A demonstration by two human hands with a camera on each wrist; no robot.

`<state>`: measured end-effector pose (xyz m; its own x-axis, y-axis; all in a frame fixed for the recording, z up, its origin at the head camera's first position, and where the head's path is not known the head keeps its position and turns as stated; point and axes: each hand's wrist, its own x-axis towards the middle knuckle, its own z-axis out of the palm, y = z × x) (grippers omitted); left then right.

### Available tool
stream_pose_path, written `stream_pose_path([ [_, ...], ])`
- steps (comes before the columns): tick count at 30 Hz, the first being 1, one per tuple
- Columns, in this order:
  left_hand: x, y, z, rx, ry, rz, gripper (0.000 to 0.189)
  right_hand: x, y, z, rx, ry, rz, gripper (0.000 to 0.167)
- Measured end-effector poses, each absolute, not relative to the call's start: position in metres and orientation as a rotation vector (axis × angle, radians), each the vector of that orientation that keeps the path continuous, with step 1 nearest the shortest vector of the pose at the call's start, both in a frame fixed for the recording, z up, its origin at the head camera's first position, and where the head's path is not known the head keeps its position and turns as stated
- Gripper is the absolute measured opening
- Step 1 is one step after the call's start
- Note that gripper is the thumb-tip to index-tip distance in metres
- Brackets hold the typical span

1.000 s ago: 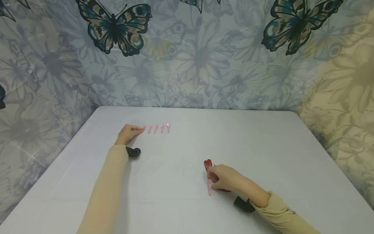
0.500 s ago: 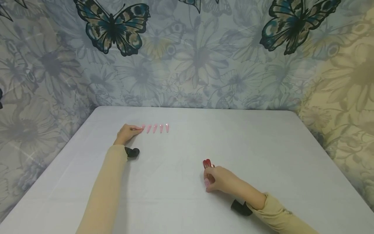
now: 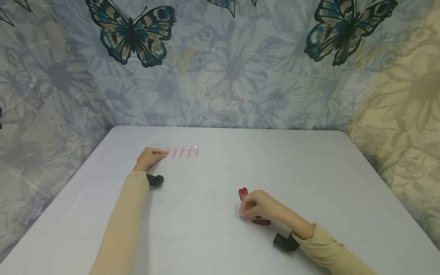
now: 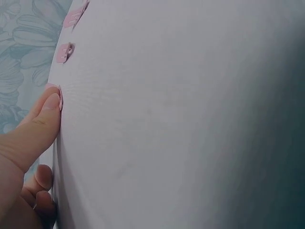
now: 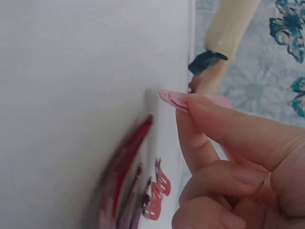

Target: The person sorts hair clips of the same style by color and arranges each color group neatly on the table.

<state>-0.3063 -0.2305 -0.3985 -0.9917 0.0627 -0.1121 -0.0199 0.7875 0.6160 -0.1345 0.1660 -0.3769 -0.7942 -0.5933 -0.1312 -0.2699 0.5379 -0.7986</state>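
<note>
Plainly, the right grip pinches a pink clip.

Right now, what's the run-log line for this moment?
left hand: pinches leftmost pink clip; right hand: pinches another pink clip; red clips: on table by right hand

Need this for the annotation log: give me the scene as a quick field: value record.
surface: white table
pink row: five clips, side by side, spaced apart
left hand: pinches leftmost clip of that row
right hand: pinches a separate pink clip
red clips: by the right hand, partly hidden, count unclear
backdrop: floral wall covering with butterflies
</note>
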Motion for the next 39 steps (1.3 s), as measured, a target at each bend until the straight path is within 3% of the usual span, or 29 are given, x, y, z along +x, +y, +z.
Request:
stream_pose_path([
  [11,-0.307,-0.228,-0.399,0.024,2.829,0.967,0.039,-0.154,0.180,-0.377,-0.836,2.328,-1.176,0.006],
  [26,-0.306,-0.230,-0.394,0.013,2.841,0.952,0.038,-0.217,0.157,-0.356,-0.664,2.532,-1.054,0.005],
  [39,-0.309,-0.232,-0.400,0.032,2.835,0.982,0.035,-0.283,0.109,-0.357,-0.282,2.446,-1.088,0.007],
])
